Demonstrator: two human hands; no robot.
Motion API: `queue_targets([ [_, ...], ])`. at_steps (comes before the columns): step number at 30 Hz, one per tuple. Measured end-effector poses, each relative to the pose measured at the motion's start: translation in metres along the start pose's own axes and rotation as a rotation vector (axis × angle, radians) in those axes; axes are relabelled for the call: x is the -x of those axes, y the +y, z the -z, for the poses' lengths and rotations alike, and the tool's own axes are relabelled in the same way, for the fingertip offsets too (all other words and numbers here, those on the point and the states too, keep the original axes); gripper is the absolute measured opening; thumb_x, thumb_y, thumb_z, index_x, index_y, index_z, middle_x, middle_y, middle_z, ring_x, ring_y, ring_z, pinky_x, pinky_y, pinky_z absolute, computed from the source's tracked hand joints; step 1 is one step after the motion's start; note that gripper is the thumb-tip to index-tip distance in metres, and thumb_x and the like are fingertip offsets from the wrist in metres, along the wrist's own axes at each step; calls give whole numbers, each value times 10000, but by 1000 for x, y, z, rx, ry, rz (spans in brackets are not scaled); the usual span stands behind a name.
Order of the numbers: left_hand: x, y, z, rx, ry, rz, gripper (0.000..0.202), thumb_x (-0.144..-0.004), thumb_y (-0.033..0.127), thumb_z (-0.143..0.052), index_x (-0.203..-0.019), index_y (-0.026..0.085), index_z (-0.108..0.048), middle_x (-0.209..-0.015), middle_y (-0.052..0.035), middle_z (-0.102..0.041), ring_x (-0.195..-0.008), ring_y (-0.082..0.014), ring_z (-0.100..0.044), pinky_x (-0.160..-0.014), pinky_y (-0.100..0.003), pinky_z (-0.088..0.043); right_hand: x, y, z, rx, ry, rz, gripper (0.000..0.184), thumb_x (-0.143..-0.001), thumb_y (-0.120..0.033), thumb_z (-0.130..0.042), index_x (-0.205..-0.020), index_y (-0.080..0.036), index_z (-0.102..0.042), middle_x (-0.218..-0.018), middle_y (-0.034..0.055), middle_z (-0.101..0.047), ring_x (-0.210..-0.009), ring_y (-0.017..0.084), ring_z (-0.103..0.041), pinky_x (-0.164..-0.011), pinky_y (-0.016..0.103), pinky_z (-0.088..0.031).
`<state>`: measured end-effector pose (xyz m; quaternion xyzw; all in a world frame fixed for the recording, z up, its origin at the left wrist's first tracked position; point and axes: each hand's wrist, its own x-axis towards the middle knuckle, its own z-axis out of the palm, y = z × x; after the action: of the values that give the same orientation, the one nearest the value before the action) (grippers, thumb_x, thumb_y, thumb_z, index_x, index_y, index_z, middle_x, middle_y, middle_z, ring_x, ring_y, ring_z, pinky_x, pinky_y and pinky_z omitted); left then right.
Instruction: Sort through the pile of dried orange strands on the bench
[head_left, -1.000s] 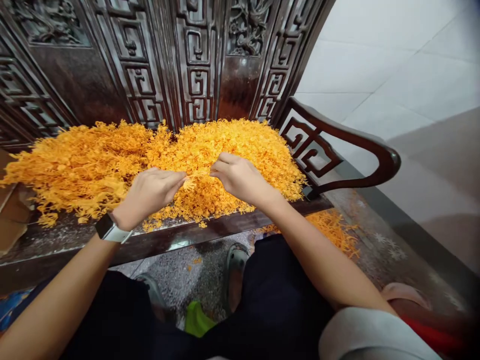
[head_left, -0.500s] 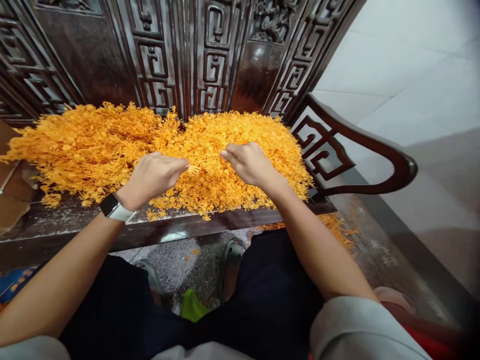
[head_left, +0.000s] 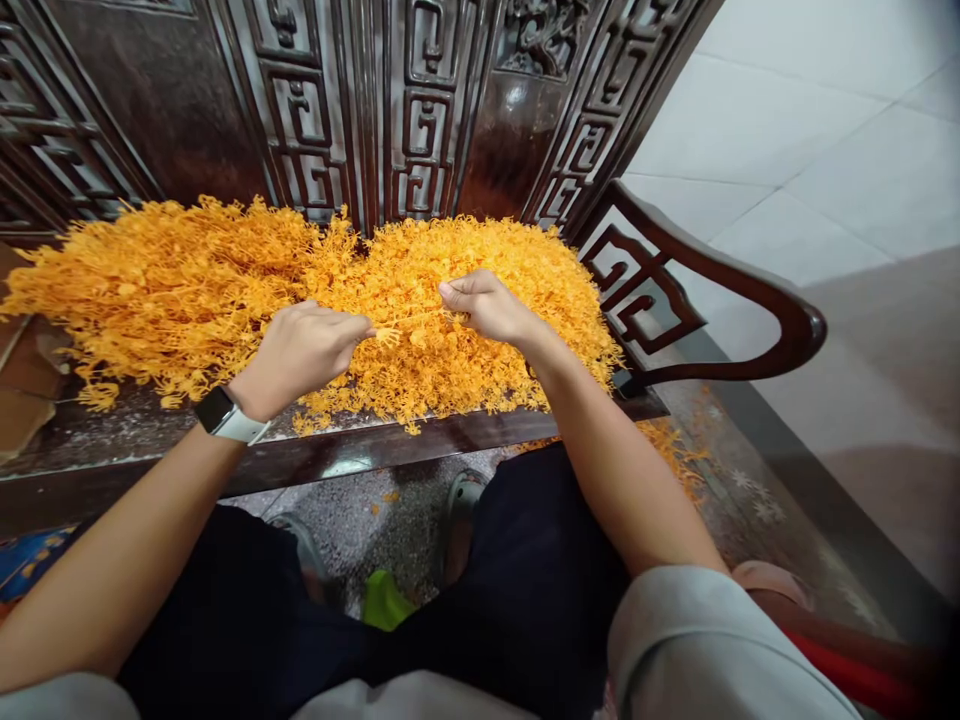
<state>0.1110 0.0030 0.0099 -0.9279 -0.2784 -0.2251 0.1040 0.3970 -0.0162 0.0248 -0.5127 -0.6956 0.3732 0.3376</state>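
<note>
A thin orange sprig (head_left: 409,325) stretches between my two hands above a big heap of orange plastic sprigs (head_left: 247,290) on a dark carved wooden bench (head_left: 420,445). My left hand (head_left: 300,355), with a watch on its wrist, pinches the sprig's tufted left end. My right hand (head_left: 487,305) pinches the right end, fingers pressed together. Both hands hover just over the middle of the heap.
The bench's carved backrest (head_left: 360,110) rises behind the heap and its curved armrest (head_left: 697,300) closes the right side. More orange sprigs (head_left: 667,445) lie on the floor at right. A cardboard box (head_left: 22,380) sits at the left edge. My knees and sandals are below.
My hands have drawn apart, the right one moving right and up, so the sprig between them is now pulled out longer. The view shifted slightly.
</note>
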Motion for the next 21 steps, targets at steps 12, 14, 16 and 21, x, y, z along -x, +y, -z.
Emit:
queue_targets([
  [12, 39, -43, 12, 115, 167, 413, 266, -1023, 336, -555, -791, 221, -615, -595, 25, -499, -550, -138, -418, -598, -270, -242, 32, 32, 82, -68, 577, -118, 496, -963, -647, -614, -703, -232, -537, -572, -32, -445, -478, 109, -391, -477, 293, -385],
  [14, 38, -42, 10, 208, 182, 458, 292, -1021, 310, -560, -747, 208, -564, -567, 44, -402, -529, -111, -360, -589, -261, -237, 38, 22, 73, -73, 290, -112, 417, -904, -592, -728, -769, -211, -626, -607, -10, -558, -513, 110, -493, -507, 287, -423],
  [16, 34, -37, 6, 333, 219, 504, 372, -1026, 319, -573, -687, 188, -493, -564, 44, -329, -536, -101, -301, -571, -271, -213, 41, 9, 62, -45, -28, -113, 389, -874, -569, -778, -818, -197, -677, -646, 9, -624, -584, 128, -583, -571, 291, -478],
  [21, 20, -24, -4, 698, 278, 568, 533, -1006, 450, -631, -609, 187, -392, -578, 33, -287, -556, -105, -243, -530, -305, -175, 42, -11, 50, 58, -382, 4, 468, -927, -655, -684, -828, -197, -696, -771, 44, -682, -741, 177, -672, -730, 347, -568],
])
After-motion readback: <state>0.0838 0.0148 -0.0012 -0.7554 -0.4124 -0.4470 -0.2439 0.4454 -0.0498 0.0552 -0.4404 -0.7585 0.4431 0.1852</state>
